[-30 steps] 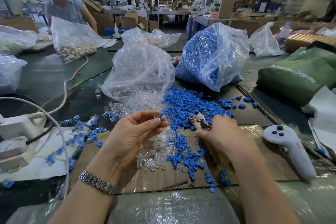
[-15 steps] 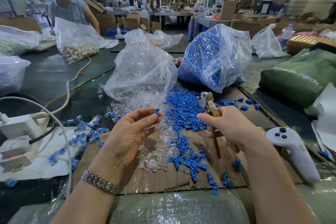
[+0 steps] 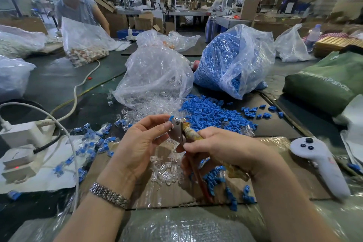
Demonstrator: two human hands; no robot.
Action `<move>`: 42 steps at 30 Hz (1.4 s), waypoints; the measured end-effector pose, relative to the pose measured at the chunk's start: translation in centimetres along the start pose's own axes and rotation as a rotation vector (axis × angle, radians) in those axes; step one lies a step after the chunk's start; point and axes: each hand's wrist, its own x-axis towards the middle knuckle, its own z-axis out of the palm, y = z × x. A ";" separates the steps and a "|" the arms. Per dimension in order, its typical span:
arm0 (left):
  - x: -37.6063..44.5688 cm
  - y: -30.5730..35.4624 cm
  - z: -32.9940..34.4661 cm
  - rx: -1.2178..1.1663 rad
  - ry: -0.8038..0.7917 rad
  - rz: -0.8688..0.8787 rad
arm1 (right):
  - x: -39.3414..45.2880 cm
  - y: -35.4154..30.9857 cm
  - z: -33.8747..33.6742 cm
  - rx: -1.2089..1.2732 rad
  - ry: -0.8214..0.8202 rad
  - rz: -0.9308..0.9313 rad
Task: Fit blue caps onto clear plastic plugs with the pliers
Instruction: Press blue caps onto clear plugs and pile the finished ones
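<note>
A blue cap (image 3: 171,118) sits on a clear plug (image 3: 168,125), pinched between thumb and fingertips of the left hand (image 3: 140,143) above the cardboard sheet (image 3: 176,192), touching the metal head of the pliers (image 3: 179,131). The right hand (image 3: 222,149) curls around the pliers' taped handles. Behind, loose blue caps (image 3: 208,112) spill over the bench (image 3: 55,82) from a tied, crinkled bag of blue caps (image 3: 233,63); beside it a transparent bag of clear plugs (image 3: 155,78) spills its own heap. More clear plugs (image 3: 167,169) lie under the hands. Assembled pieces (image 3: 92,139) scatter to the left. A white controller (image 3: 322,163) lies on the right.
</note>
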 end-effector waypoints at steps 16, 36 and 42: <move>0.0 -0.6 -0.1 0.200 0.011 0.157 | 0.3 0.3 0.7 -0.094 0.162 -0.025; -1.5 0.8 -0.9 1.345 0.269 0.281 | 0.4 3.4 -3.5 -0.794 0.818 0.400; -2.2 1.3 -1.2 1.503 -0.052 0.164 | 1.1 4.2 -3.7 -0.855 0.825 0.449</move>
